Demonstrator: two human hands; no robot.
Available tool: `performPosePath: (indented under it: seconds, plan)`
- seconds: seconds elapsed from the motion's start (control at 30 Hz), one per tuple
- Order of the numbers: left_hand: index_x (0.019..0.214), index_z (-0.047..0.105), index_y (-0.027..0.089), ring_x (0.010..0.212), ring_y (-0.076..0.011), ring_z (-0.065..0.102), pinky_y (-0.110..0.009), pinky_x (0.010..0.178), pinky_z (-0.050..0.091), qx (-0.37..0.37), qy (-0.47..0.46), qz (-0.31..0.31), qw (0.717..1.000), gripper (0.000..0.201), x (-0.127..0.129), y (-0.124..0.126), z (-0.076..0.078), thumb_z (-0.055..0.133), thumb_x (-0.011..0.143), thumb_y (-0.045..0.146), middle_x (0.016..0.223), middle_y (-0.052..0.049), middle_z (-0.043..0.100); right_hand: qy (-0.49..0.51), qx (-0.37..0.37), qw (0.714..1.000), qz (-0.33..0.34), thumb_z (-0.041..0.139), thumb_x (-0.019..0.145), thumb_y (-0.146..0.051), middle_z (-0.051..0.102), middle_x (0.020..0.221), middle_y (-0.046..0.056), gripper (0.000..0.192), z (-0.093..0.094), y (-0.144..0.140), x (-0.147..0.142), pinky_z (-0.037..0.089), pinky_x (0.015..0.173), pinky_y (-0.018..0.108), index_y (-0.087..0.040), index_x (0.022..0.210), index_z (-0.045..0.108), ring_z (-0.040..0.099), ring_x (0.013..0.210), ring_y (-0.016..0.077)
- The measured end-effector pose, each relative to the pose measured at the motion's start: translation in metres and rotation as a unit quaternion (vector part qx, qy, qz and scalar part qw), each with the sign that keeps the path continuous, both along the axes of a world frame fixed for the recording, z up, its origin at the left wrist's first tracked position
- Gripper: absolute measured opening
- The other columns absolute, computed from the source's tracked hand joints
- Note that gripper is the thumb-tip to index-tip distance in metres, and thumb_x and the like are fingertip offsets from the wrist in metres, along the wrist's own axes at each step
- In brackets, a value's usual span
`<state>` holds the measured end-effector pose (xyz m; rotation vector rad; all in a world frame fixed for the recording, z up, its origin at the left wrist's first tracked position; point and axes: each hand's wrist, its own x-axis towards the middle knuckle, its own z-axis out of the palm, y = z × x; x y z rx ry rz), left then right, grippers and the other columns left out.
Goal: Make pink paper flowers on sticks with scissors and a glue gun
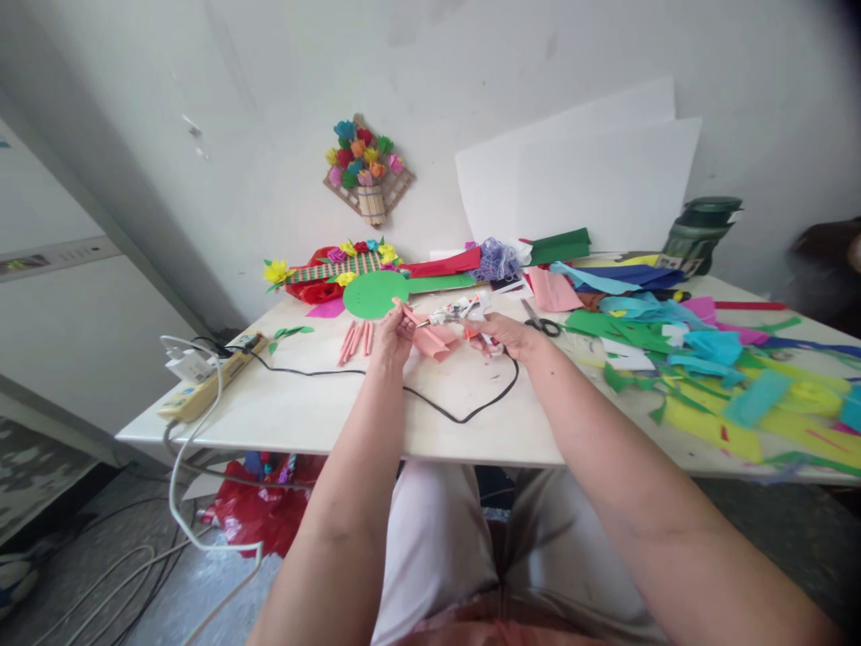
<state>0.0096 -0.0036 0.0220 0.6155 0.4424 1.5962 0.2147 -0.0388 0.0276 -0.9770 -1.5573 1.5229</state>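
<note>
Dark green pot (703, 229) at table's (282, 413) far right edge; contents not visible. Both forearms stretched forward over white table. Left hand (394, 334) closed, pinching pink paper piece (434, 339) at its edge. Right hand (504, 334) clamped on glue gun (457, 314) (nozzle pointing toward pink paper), black cord (464, 414) looping across tabletop. Rolled pink strips (354, 341) just left of left hand. Scissors (542, 321) just beside right hand. Green paper circle (374, 294) behind hands.

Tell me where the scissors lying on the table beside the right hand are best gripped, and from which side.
Likely by the black handle loops at the near end of the scissors, coming from above on the person's side: they lie flat, blades pointing away toward the paper scraps, just past the right hand.
</note>
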Motion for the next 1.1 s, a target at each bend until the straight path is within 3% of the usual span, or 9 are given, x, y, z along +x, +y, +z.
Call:
performPosePath:
  seconds: [0.5, 1.1]
  plan:
    - [0.063, 0.061, 0.011, 0.041, -0.0012, 0.042, -0.012, 0.040, 0.034, 0.096, 0.106, -0.049, 0.988, 0.020, -0.0006, 0.0007, -0.0072, 0.078, 0.059, 0.023, 0.049, 0.004, 0.049, 0.104, 0.009, 0.994, -0.021, 0.069, 0.067, -0.047, 0.050, 0.046, -0.004, 0.037, -0.0002, 0.0039, 0.0041, 0.033, 0.039, 0.022, -0.013, 0.073, 0.057, 0.027, 0.032, 0.0025]
    - [0.060, 0.060, 0.011, 0.041, -0.0023, 0.042, -0.014, 0.041, 0.033, 0.084, 0.127, -0.056, 0.987, 0.021, 0.0020, -0.0024, -0.0059, 0.077, 0.060, 0.022, 0.046, 0.005, 0.046, 0.082, 0.057, 0.992, -0.071, 0.069, 0.064, -0.048, 0.051, 0.047, -0.003, 0.037, 0.0042, -0.0005, -0.0041, 0.032, 0.037, 0.021, -0.013, 0.067, 0.056, 0.032, 0.033, 0.0031]
